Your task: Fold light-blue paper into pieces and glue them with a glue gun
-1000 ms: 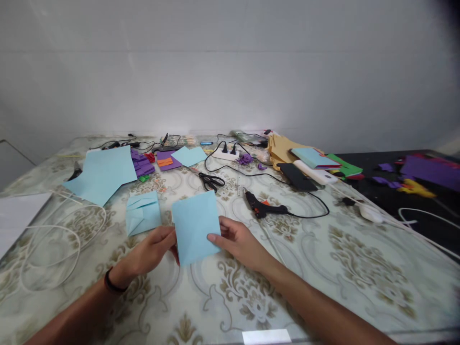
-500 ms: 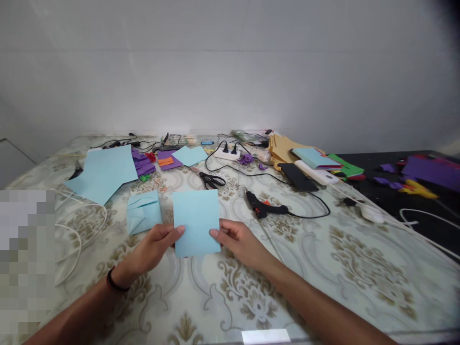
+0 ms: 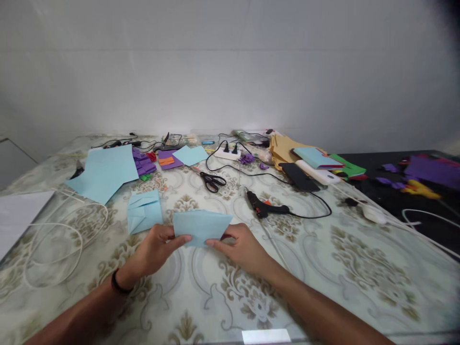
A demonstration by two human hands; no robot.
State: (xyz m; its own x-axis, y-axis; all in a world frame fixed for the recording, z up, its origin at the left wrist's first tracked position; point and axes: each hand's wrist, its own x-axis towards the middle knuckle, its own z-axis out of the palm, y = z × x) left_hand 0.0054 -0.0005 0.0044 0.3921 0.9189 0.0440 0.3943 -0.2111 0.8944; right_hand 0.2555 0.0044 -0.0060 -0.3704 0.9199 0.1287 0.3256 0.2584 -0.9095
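Between my two hands is a light blue sheet of paper (image 3: 201, 226), bent so that its top edge slants and it looks wider than tall. My left hand (image 3: 158, 247) pinches its left side, thumb in front and fingers behind. On the other side, my right hand (image 3: 242, 247) grips the lower right part the same way. Just beyond my left hand lies a folded light blue paper piece (image 3: 144, 212) with creases across its face. Black-handled scissors (image 3: 212, 181) rest farther back, and a black glue gun (image 3: 264, 206) lies to the right of the paper.
Large light blue sheets (image 3: 108, 170) and purple paper strips (image 3: 143, 163) lie at the back left. A white power strip (image 3: 227, 153) has black plugs in it. A black phone (image 3: 298, 176) and white power bank (image 3: 318, 172) sit at right. A white cable (image 3: 81, 239) loops at left.
The blue sheet was flat and upright facing me; now it is bent, looking shorter and wider. My hands have shifted slightly, with the thumbs closer together along its lower part.
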